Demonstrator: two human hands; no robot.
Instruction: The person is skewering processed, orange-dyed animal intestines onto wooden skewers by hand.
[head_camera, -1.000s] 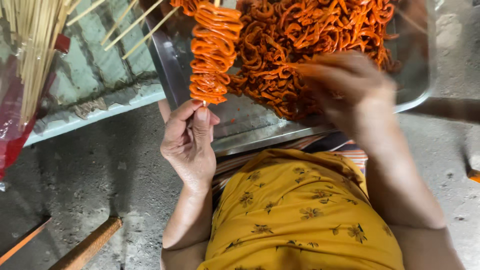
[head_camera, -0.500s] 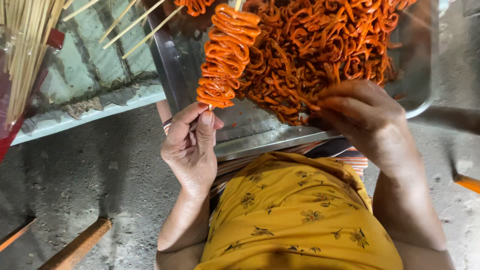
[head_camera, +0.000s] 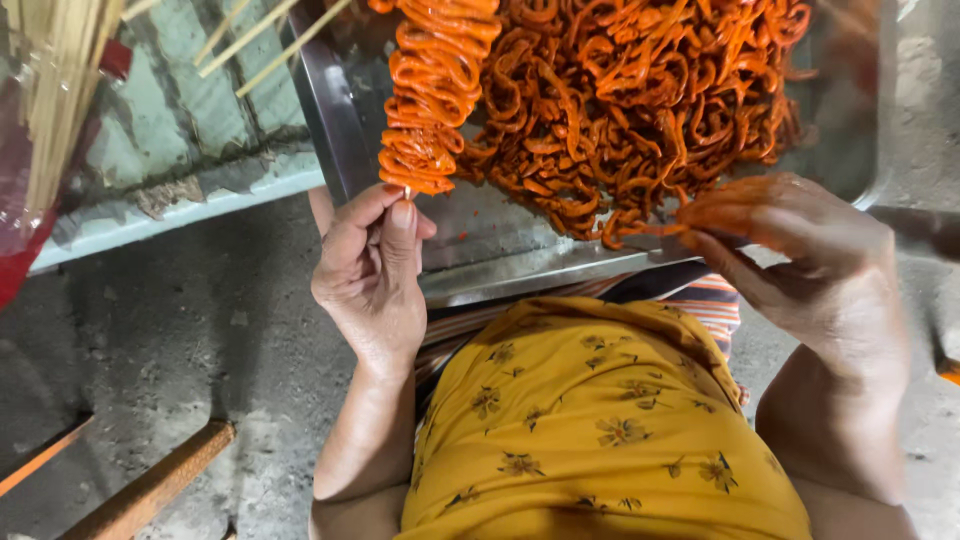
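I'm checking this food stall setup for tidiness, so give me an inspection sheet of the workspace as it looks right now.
Surface: metal tray, its bare part smeared with orange sauce; it sits before the person's lap.
Job's things: loaded skewer packed with orange strips; pile of orange strips in the tray.
Clutter: bundle of bare sticks in a clear bag at far left; a few loose sticks lean near the tray.
Grippers: left hand pinches the skewer's lower end; right hand, sauce-coated, pinches a strip at the pile's edge.
Cables: nothing seen.
Surroundings: concrete floor; orange wooden bar lying at lower left; pale green ledge.
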